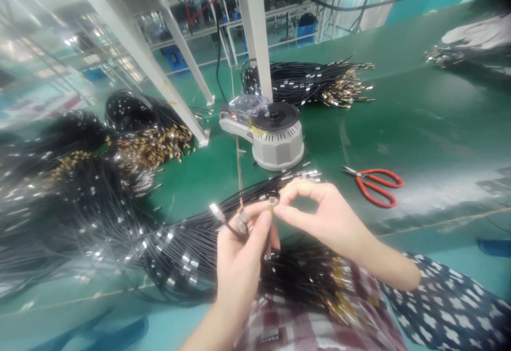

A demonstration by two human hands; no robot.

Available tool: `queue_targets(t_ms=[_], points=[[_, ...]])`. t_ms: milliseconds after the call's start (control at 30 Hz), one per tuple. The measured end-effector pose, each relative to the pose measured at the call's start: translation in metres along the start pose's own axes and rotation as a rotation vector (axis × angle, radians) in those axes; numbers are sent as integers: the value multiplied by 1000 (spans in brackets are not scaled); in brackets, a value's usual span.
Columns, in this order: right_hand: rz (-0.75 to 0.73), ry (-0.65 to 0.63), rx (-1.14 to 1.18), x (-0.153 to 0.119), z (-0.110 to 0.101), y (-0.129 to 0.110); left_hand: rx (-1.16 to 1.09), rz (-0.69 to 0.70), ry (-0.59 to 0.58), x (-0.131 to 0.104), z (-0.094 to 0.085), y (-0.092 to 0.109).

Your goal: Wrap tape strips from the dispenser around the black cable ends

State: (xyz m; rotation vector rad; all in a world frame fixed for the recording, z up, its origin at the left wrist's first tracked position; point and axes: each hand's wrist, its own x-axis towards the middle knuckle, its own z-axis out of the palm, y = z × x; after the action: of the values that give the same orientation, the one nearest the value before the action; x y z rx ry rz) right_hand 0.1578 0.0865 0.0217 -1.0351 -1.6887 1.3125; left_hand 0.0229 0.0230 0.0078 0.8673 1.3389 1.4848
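In the head view my left hand point(243, 252) is closed around a few black cables, and white-tagged ends point(216, 212) and a metal connector point(241, 220) stick out between its fingers. Its thumb and forefinger pinch one small square metal connector point(272, 202). My right hand point(319, 207) has thumb and forefinger pinched at the side of that same connector; a bit of yellow shows just below it. Beneath both hands runs a thick bundle of black cables point(191, 250) with white tags, its brassy ends point(339, 287) lying over my lap.
A round tape dispenser point(277, 146) stands just beyond my hands. Red-handled scissors point(377, 183) lie to the right on the green table point(419, 132). More cable bundles point(147, 138) are heaped at left and another bundle point(307, 82) lies behind the dispenser. White metal posts point(255, 26) rise from the table.
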Motion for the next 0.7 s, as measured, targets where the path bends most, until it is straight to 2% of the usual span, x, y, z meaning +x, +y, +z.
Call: queue_targets(t_ms=[167, 267, 400, 700], points=[[-25, 24, 0, 0, 2, 4, -18, -80, -24, 0, -5, 3], [19, -6, 89, 0, 1, 7, -56, -117, -10, 1, -7, 5], [79, -14, 197, 1, -1, 10, -103, -127, -13, 2, -7, 6], [23, -28, 206, -3, 4, 5, -114, -125, 1, 1, -7, 5]])
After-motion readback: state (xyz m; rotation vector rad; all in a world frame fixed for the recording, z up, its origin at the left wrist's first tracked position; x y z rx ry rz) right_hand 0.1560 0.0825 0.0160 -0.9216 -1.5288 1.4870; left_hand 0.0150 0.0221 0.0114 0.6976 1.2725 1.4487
